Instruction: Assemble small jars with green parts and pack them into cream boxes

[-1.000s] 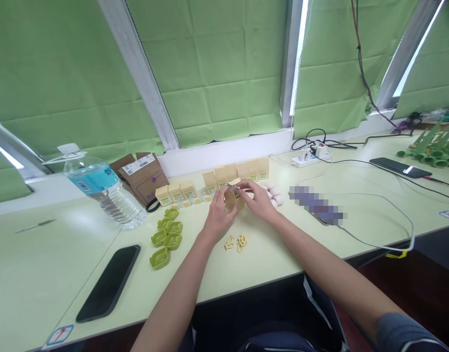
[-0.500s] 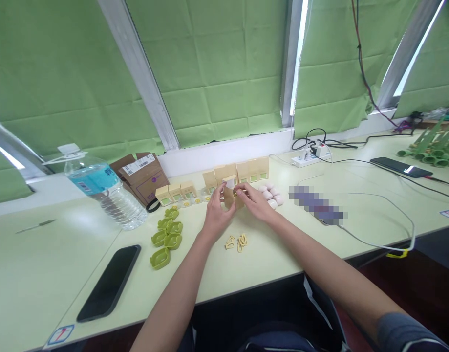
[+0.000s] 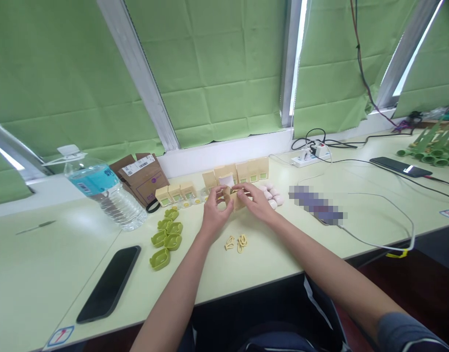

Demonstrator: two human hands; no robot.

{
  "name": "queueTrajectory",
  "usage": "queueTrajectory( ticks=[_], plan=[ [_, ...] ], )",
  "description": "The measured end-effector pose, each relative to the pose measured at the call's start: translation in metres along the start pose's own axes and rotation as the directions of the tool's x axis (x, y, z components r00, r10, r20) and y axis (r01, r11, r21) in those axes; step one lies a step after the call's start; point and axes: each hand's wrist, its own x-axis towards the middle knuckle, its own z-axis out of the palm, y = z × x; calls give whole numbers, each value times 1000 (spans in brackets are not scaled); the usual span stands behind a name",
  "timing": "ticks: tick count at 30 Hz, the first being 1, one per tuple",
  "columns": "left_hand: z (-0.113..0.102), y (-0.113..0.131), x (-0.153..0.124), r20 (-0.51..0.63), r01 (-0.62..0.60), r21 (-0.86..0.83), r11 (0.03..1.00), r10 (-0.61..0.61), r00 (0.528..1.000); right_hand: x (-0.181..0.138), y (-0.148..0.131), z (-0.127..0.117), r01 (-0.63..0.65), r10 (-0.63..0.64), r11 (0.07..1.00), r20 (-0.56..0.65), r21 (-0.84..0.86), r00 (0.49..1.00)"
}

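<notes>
Between my left hand (image 3: 217,210) and my right hand (image 3: 254,201) is a small tan cardboard box (image 3: 239,201), its flaps partly raised. Fingers of both hands grip its sides, and they hide part of it. Just behind, a pale pinkish piece (image 3: 227,180) shows, but what it is I cannot tell. Several similar tan boxes (image 3: 251,171) with square windows stand behind my hands, and closed-looking ones (image 3: 176,192) are to the left. Yellow loop-shaped pieces (image 3: 242,242) lie on the table below my hands. Pale pink rounded pieces (image 3: 271,195) sit right of my right hand.
Green animal-shaped cups (image 3: 160,259) lie left of my forearm, near a black phone (image 3: 110,283). A large water bottle (image 3: 107,188) and a brown carton (image 3: 145,178) stand behind them. To the right are a power strip (image 3: 308,155), cables and another phone (image 3: 400,166).
The tan box has turned and tipped lower between my hands, showing a broader side. The pale piece behind it is now more exposed. My fingers have shifted slightly on the box.
</notes>
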Motion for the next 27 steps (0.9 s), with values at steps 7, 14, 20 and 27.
queueTrajectory(
  ticks=[7,14,20,27],
  plan=[
    [-2,-4,1,43,2,-83,997,1,999,0,-1,0,53,-54,997,-14,-49,998],
    [-1,-11,6,40,162,-177,971,-157,987,-2,1,3,32,-32,999,51,-12,998],
    [-2,-11,10,-37,279,-312,908,-306,951,-3,2,5,91,-87,994,69,-56,994],
    [-3,0,12,-63,319,-406,857,-374,925,-3,6,7,60,-60,998,71,3,996]
  ],
)
